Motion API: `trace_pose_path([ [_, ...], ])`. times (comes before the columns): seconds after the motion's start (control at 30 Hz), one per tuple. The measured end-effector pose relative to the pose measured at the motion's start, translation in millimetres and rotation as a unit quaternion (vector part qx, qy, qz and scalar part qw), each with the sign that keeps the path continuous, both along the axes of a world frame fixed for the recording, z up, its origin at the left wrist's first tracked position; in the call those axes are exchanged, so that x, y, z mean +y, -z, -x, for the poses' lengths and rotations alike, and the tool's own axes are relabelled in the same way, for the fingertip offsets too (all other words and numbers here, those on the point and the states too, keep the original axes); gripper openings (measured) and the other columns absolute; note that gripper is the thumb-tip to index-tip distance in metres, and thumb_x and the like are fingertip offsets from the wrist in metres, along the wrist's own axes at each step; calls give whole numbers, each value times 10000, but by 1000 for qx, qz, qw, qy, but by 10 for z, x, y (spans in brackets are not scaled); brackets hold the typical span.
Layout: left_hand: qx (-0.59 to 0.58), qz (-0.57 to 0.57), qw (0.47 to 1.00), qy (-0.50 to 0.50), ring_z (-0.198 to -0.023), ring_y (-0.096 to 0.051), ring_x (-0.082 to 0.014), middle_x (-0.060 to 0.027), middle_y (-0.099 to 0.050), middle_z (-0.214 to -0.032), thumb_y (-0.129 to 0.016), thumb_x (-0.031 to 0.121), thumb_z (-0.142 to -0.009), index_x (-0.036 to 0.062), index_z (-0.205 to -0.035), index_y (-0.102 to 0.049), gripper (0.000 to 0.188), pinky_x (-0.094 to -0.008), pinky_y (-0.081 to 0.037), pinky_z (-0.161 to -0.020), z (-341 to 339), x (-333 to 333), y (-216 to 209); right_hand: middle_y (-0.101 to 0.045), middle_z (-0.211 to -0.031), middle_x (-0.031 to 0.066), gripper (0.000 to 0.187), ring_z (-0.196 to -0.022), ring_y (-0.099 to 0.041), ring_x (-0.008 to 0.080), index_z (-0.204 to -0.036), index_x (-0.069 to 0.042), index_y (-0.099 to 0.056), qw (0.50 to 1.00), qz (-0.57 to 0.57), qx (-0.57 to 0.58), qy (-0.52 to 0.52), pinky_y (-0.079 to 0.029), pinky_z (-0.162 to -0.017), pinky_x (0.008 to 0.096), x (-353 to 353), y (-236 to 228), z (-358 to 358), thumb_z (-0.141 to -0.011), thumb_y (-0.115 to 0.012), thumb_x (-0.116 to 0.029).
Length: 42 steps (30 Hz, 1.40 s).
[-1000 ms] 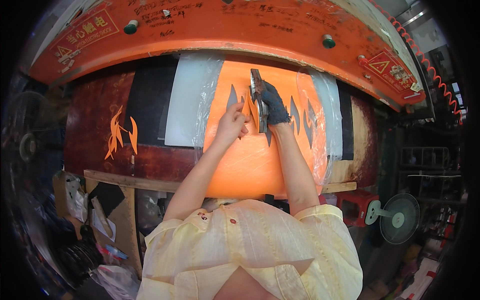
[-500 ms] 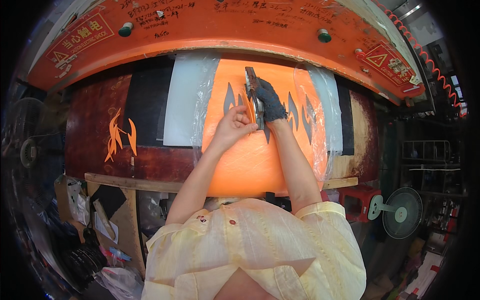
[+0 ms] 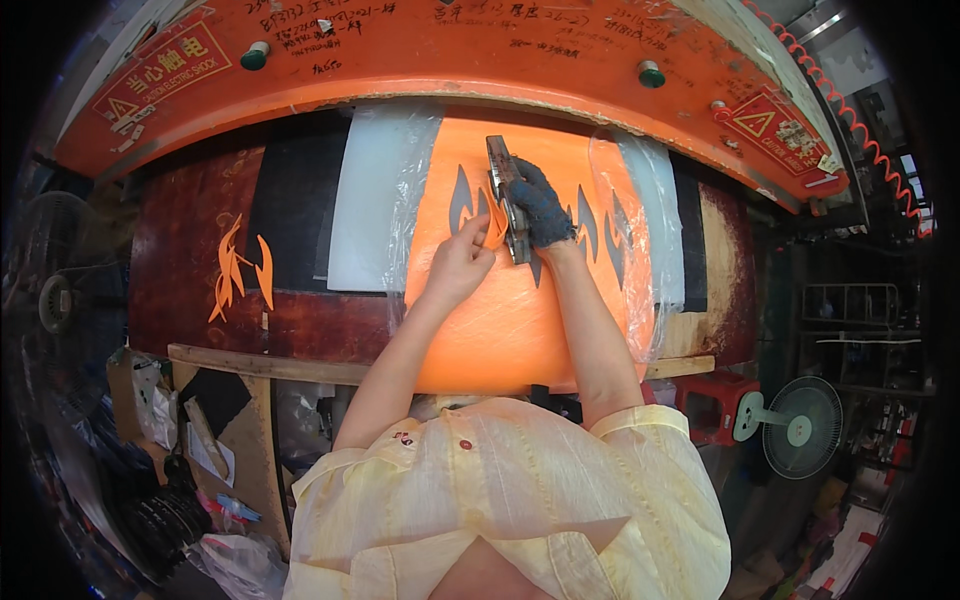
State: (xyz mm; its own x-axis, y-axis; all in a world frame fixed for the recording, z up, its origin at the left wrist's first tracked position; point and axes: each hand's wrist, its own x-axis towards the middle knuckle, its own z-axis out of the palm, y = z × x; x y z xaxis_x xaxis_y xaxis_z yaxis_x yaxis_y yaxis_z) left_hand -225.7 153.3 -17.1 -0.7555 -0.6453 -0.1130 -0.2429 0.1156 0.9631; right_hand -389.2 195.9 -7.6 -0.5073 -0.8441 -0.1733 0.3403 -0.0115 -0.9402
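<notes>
My left hand (image 3: 463,262), bare, pinches a curved orange cut-out piece (image 3: 496,224) against the near side of a metal cutting die (image 3: 518,238). The die stands tilted on its edge, a long, narrow, dark tool. My right hand (image 3: 545,208) wears a dark grey-blue work glove and grips the die from its right side; its fingertips are partly hidden. Beneath both hands lies a bright orange sheet (image 3: 475,340) under shiny clear film. Flame-shaped holes (image 3: 459,200) in the sheet show dark through it, on both sides of the die.
Loose orange flame-shaped pieces (image 3: 228,275) lie on the dark red board (image 3: 310,325) at left. The orange press beam (image 3: 450,75) spans the far side, with green buttons (image 3: 651,74). A wooden strip (image 3: 270,364) borders the near edge. A fan (image 3: 800,428) and red stool (image 3: 715,405) stand at right.
My left fingers have curled in and lowered slightly, drawing the orange cut-out piece away from the die so more of it shows. The die and my right hand have barely shifted.
</notes>
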Motion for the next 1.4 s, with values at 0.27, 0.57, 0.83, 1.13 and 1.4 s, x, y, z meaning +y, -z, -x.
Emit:
trace_pose_path([
  [0.27,-161,240,944,-157,-826,-601,-355,-171,-612,-909,-510,101,-832,65,-1023,-542,197,-451,-467,-727,-306,-369,-72,-591,-892,66,449,-656,-589,138,-1193,-45,-502,970,167,-166,-61,-495,-512,266,84,-40,92,-793,-598,-225],
  [0.57,81,-88,963,-241,-608,-485,-60,4,-522,-744,-394,-32,-811,72,-943,-563,238,-205,-439,-563,-2017,-477,12,-567,-1255,88,478,-1087,-575,232,-1333,-59,-457,958,186,-208,64,-476,-936,356,67,-49,126,-903,-535,-252],
  [0.83,-272,272,902,-195,-901,-581,-319,-96,-623,-1004,-624,192,-802,92,-1032,-628,251,-413,-469,-791,-1929,-167,-217,-530,-1126,2,723,-1008,-510,88,-1434,-36,-308,983,157,-91,9,-416,-874,217,-44,-303,-103,-812,-614,-237],
  [1.13,21,379,924,-36,-868,-610,-294,-106,-621,-992,-692,215,-776,65,-1086,-609,355,-384,-490,-724,-150,-235,-665,-560,-974,41,707,-740,-584,113,-1325,-26,-394,991,103,-73,35,-521,-596,260,57,-35,36,-767,-679,-354],
  [1.4,-162,337,925,-67,-827,-622,-352,-144,-639,-942,-467,257,-913,107,-974,-633,231,-445,-478,-723,52,-766,-328,-574,-1072,70,631,-848,-594,132,-1318,-45,-430,996,45,-68,22,-512,-666,250,90,49,91,-755,-638,-237],
])
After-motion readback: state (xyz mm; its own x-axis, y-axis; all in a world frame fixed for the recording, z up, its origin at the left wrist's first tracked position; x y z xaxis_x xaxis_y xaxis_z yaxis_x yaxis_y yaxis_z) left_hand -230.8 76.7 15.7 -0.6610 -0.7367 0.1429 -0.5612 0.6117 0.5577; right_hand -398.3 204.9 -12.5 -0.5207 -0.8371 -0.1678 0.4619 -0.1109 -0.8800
